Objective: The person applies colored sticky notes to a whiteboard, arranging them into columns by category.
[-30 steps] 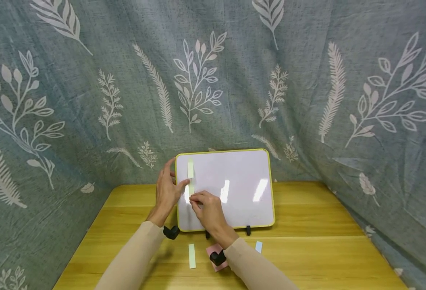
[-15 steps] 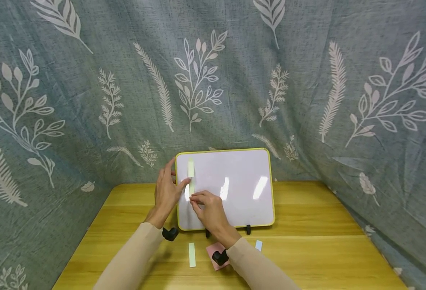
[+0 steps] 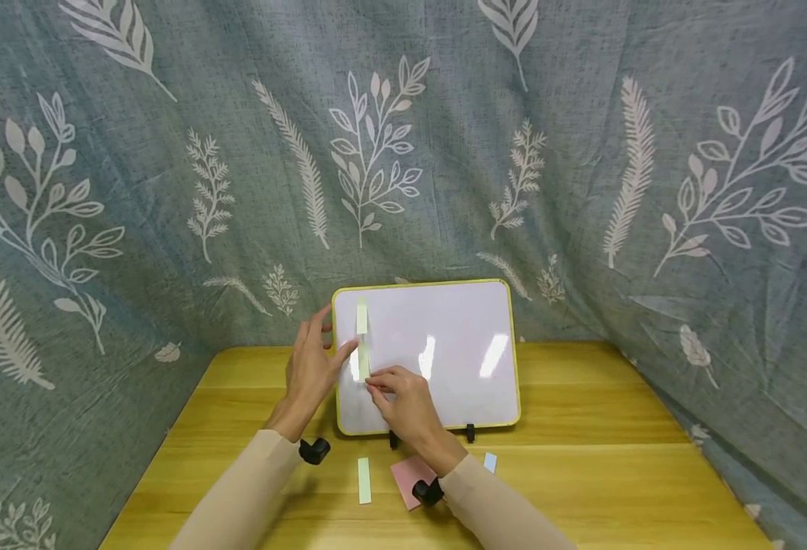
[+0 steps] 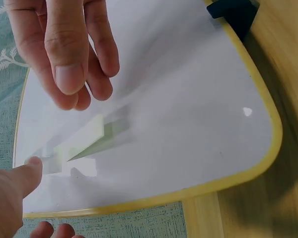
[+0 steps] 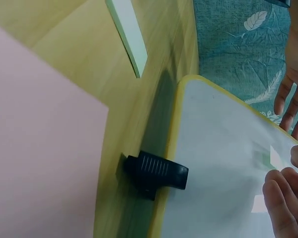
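A white dry-erase board (image 3: 437,382) with a yellow frame leans upright on the table. On its left side, one pale green sticky strip (image 3: 362,316) is above another pale green strip (image 3: 364,363). My left hand (image 3: 310,370) holds the board's left edge, thumb in front near the lower strip's top and fingers at the edge and behind. Beside that strip's bottom end is my right hand (image 3: 406,401). The left wrist view shows a strip's free end (image 4: 92,131) standing off the board, and the right fingertips (image 4: 69,77) apart from it, loosely bent, holding nothing.
Black clips (image 3: 470,433) support the board's lower edge. On the wooden table (image 3: 582,458) lie a pale green strip (image 3: 365,481), a pink sticky sheet (image 3: 406,489) and a blue strip (image 3: 490,462). Behind hangs a patterned curtain (image 3: 444,229).
My right hand has moved slightly right and down, its fingertips coming away from the lower strip's end, more of which now shows. My left wrist has shifted a little left; its thumb stays near the strip.
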A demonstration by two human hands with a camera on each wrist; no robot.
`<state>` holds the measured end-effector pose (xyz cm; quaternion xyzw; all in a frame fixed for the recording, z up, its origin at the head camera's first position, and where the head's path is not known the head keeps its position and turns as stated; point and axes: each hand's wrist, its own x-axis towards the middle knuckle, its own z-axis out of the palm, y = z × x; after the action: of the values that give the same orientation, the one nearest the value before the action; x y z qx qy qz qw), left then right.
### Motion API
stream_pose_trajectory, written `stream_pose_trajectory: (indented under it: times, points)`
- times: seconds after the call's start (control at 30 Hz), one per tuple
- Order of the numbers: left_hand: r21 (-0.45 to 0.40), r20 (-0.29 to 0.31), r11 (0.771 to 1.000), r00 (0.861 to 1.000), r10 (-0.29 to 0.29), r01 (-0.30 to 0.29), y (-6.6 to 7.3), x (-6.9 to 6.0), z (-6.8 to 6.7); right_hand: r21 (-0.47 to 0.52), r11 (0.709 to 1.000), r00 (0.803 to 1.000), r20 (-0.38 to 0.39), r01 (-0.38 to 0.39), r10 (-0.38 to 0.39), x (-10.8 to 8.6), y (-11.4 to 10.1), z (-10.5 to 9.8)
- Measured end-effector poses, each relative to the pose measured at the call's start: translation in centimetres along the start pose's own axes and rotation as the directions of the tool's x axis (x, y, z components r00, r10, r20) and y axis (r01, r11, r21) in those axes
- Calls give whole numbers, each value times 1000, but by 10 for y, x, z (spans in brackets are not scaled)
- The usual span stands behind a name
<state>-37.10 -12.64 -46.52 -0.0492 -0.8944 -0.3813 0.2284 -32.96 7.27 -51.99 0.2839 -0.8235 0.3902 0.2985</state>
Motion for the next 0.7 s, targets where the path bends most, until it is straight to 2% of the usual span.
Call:
stream_pose_trajectory:
  times: [0.2,0.43,0.7]
  points:
    - [2,5,1000,1000,24,-24,1,-4,-3,12,1000,1000,23,1,-2,-4,1,-10]
    - [21,-1,998,998,66,-66,-5,-22,-4,15,999,998,53,45,-46,-20,0,-18]
    - [36,8,994,995,102,-102,-6,-36,-8,-3,999,993,114,42,-42,-27,-4,-32]
